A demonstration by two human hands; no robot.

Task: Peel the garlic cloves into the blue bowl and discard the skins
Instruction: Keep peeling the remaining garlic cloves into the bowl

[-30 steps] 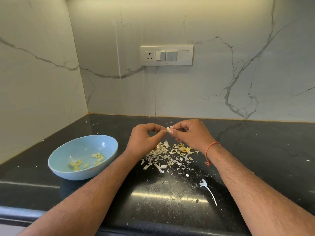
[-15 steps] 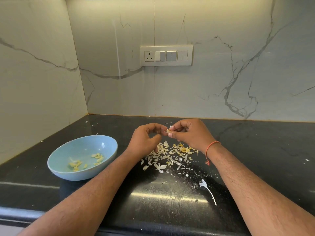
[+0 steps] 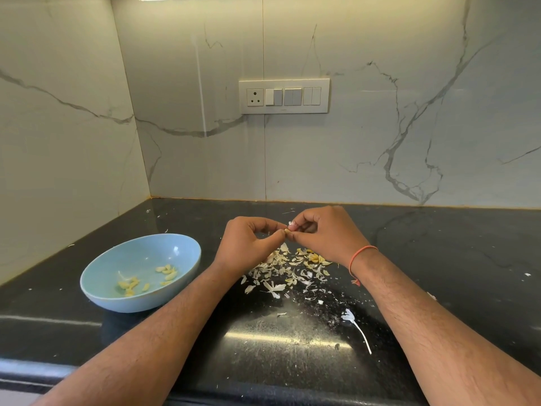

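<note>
A small garlic clove (image 3: 288,229) is pinched between the fingertips of both hands above the black counter. My left hand (image 3: 248,244) holds its left end with thumb and forefinger. My right hand (image 3: 325,230) pinches the other end, where a bit of pale skin sticks up. Directly under the hands lies a scatter of white and yellowish garlic skins (image 3: 288,268). The blue bowl (image 3: 99,291) sits to the left of my left forearm and holds several peeled cloves (image 3: 167,271).
The black counter (image 3: 453,259) meets marble walls at the back and left, forming a corner. A switch panel (image 3: 284,96) is on the back wall. A white stem piece (image 3: 355,326) lies near the front, and small skin flecks dot the counter.
Both hands stay together over the skin pile, with only small finger movements on the clove. The bowl and skins have not moved.
</note>
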